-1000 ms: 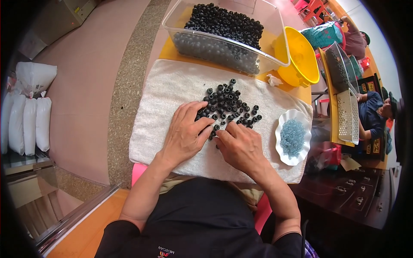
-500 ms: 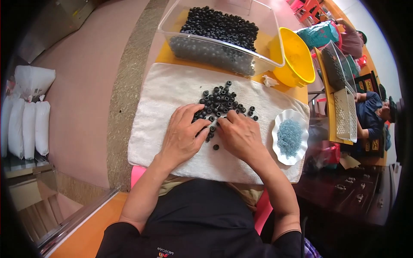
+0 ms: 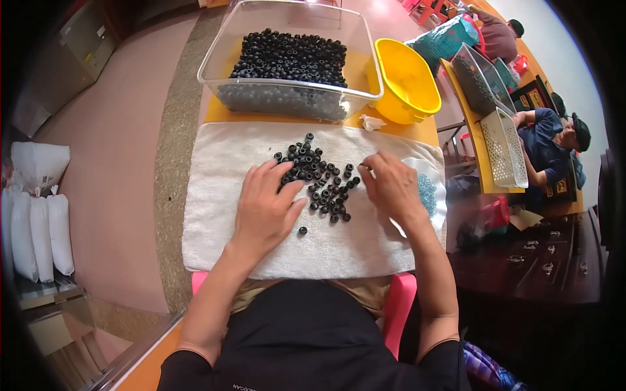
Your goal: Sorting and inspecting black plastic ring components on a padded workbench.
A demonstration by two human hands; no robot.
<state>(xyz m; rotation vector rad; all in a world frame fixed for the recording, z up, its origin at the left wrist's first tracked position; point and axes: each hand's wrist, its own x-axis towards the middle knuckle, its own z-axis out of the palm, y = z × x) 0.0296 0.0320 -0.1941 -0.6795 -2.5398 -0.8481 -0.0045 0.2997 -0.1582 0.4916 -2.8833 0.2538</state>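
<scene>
Small black beads (image 3: pixel 332 195) with holes lie in a loose pile on a white towel (image 3: pixel 228 247); a single one sits apart at the near side. My left hand (image 3: pixel 264 207) rests at the pile's left edge, fingers spread, its fingertips touching or just over the beads. To the right of the pile is my right hand (image 3: pixel 392 189), thumb and forefinger drawn together. Anything between those fingertips is too small to make out. That hand partly covers a white wavy-edged dish (image 3: pixel 438 212) of tiny pale blue beads (image 3: pixel 427 194).
Behind the towel stands a clear plastic bin (image 3: pixel 287 104) of black beads, beside a yellow basin (image 3: pixel 407 88) and a crumpled tissue (image 3: pixel 372 122). At right a person (image 3: pixel 551 143) sits by a white perforated basket (image 3: pixel 504 146). White sacks (image 3: pixel 40 228) stand far left.
My right hand has moved right, off the beads and toward the dish. The pile now shows more widely at its near right side. My left hand stays beside it; the whole view has shifted.
</scene>
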